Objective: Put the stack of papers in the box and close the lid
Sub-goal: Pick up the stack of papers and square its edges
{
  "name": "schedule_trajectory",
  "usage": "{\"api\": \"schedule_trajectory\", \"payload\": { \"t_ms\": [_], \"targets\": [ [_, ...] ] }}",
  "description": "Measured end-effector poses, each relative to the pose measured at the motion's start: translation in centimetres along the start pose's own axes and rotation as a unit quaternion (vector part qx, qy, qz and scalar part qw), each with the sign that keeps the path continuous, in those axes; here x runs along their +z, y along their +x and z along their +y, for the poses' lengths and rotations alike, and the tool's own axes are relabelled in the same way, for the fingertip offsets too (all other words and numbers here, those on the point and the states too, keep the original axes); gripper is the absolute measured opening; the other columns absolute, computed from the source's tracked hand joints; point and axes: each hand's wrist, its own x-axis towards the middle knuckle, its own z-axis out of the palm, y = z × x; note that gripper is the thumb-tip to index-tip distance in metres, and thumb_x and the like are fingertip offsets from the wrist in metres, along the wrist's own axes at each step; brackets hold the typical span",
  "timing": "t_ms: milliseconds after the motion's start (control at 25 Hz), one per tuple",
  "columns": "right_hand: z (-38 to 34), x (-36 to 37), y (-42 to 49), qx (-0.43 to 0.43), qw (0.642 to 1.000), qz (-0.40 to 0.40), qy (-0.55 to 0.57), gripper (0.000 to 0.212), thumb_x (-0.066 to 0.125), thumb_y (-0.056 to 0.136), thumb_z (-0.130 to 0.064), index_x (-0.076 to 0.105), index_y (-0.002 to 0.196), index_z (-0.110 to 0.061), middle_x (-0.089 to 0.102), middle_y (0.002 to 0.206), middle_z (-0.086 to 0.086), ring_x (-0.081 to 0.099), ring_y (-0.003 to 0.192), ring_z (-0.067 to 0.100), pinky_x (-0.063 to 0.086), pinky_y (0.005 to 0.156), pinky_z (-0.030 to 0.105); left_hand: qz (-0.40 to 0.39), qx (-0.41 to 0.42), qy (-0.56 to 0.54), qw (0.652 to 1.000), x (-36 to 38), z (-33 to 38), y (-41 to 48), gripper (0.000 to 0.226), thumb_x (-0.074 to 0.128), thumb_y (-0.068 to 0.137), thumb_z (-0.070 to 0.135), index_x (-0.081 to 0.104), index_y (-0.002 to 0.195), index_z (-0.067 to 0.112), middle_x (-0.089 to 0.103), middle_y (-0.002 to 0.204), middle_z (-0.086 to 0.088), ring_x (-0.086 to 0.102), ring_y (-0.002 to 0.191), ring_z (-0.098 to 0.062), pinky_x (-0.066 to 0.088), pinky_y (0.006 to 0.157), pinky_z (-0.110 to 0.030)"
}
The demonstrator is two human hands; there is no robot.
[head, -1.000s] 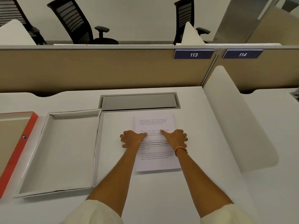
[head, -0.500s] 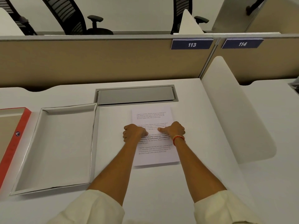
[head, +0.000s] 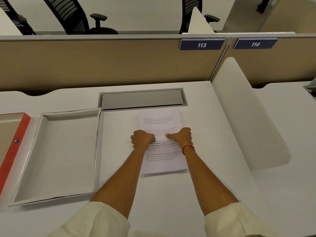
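Observation:
A stack of printed white papers (head: 159, 118) lies flat on the white desk, right of centre. My left hand (head: 142, 138) is at the stack's left edge and my right hand (head: 181, 135) at its right edge. On both, the fingers are curled in at the sides and the thumbs press on the top sheet. The open white box (head: 56, 151) sits to the left of the papers with nothing in it. Its red-rimmed lid (head: 12, 147) lies upturned at the far left, partly cut off by the frame.
A grey cable hatch (head: 142, 99) is set into the desk just behind the papers. A white curved divider (head: 248, 120) stands along the right side. A beige partition (head: 102, 62) closes off the back, with office chairs beyond it.
My fingers, spread flat on the sheet a second ago, have curled in at the two sides of the stack. The stack still lies on the desk. The view has tilted slightly.

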Motion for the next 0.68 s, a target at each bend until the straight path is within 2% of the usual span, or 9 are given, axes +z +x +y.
{"api": "schedule_trajectory", "payload": {
  "t_ms": [80,160,280,320,400,480,560,600,680],
  "targets": [
    [0.2,0.1,0.0,0.009,1.0,0.001,0.011,0.089,0.087,0.062,-0.041,0.036,0.126,-0.006,0.058,0.127,0.016,0.059,0.117,0.036,0.046,0.102,0.052,-0.021,0.02,-0.057,0.998,-0.3,-0.2,0.2,0.069,0.086,0.067,0.013,0.047,0.123,0.0,0.052,0.128,-0.015,0.06,0.113,-0.03,0.055,0.091,-0.035],
    [0.5,0.2,-0.1,0.009,1.0,0.013,0.011,0.09,0.087,0.062,-0.044,0.038,0.126,-0.004,0.058,0.126,0.017,0.059,0.116,0.036,0.048,0.101,0.05,-0.058,-0.005,-0.145,0.988,-1.2,-0.7,0.6,0.066,0.086,0.068,0.009,0.052,0.122,-0.003,0.056,0.125,-0.015,0.065,0.108,-0.033,0.057,0.089,-0.038],
    [1.0,0.1,0.0,0.002,1.0,0.015,0.018,0.08,0.087,0.062,-0.044,0.05,0.118,0.0,0.063,0.12,0.017,0.062,0.112,0.034,0.052,0.096,0.046,-0.178,-0.053,-0.301,0.935,-2.4,-1.5,0.8,0.057,0.084,0.07,0.004,0.06,0.12,-0.006,0.067,0.118,-0.023,0.069,0.1,-0.039,0.057,0.087,-0.053],
    [1.1,0.0,0.1,0.002,1.0,0.01,0.029,0.077,0.087,0.063,-0.043,0.052,0.116,0.001,0.064,0.119,0.017,0.063,0.11,0.034,0.053,0.095,0.045,-0.182,-0.045,-0.318,0.93,-2.4,-1.7,0.8,0.052,0.084,0.071,0.005,0.061,0.117,-0.006,0.068,0.116,-0.024,0.07,0.098,-0.039,0.057,0.084,-0.052],
    [1.1,-0.2,0.2,-0.001,0.999,0.0,0.047,0.067,0.086,0.068,-0.037,0.055,0.112,0.002,0.066,0.116,0.017,0.065,0.105,0.033,0.056,0.088,0.038,-0.12,-0.012,-0.332,0.935,-1.8,-1.8,0.4,0.035,0.082,0.075,0.014,0.064,0.1,0.0,0.07,0.11,-0.021,0.07,0.093,-0.035,0.059,0.078,-0.047],
    [0.8,-0.4,0.1,-0.021,0.998,-0.005,0.056,0.046,0.082,0.075,-0.028,0.06,0.102,0.001,0.068,0.112,0.019,0.066,0.092,0.028,0.054,0.075,0.03,-0.044,0.028,-0.329,0.943,-1.2,-1.7,-0.1,0.029,0.079,0.079,0.026,0.056,0.085,0.009,0.07,0.105,-0.018,0.069,0.087,-0.03,0.059,0.069,-0.039],
    [0.3,-0.6,-0.2,-0.041,0.997,0.007,0.061,0.027,0.078,0.078,-0.02,0.06,0.089,-0.003,0.07,0.108,0.019,0.062,0.081,0.023,0.05,0.067,0.026,-0.02,0.061,-0.297,0.953,-0.9,-1.4,-0.6,0.033,0.074,0.083,0.033,0.048,0.084,0.012,0.068,0.105,-0.016,0.066,0.081,-0.023,0.054,0.059,-0.029],
    [0.1,-0.7,-0.4,-0.048,0.997,0.016,0.066,0.024,0.076,0.079,-0.018,0.057,0.086,-0.005,0.07,0.106,0.019,0.061,0.078,0.022,0.049,0.064,0.026,-0.022,0.069,-0.283,0.956,-1.0,-1.2,-0.7,0.033,0.072,0.085,0.034,0.048,0.087,0.012,0.068,0.106,-0.016,0.066,0.082,-0.023,0.053,0.059,-0.029],
    [-0.4,-1.2,-0.8,-0.061,0.994,0.028,0.085,0.027,0.075,0.079,-0.019,0.055,0.086,-0.003,0.069,0.104,0.018,0.06,0.076,0.021,0.048,0.06,0.025,-0.048,0.062,-0.295,0.952,-1.7,-0.8,-0.9,0.035,0.071,0.086,0.032,0.055,0.099,0.003,0.068,0.11,-0.017,0.069,0.091,-0.03,0.059,0.071,-0.037]
  ]
}}
